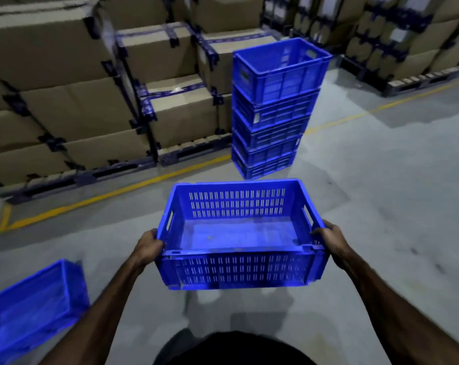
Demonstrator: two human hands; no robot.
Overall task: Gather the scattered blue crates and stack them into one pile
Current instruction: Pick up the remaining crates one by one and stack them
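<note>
Crate (239, 241), centre frame, carried off the floor; left hand (148, 246) and right hand (331, 239) each clasp a side rim. Judged rigid, light, empty; rims by the handle slots suit holding. Pile (273, 109) stands upper centre.

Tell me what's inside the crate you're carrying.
The carried crate looks empty: bare floor with faint specks. The near wall hides the strip right behind it.
</note>
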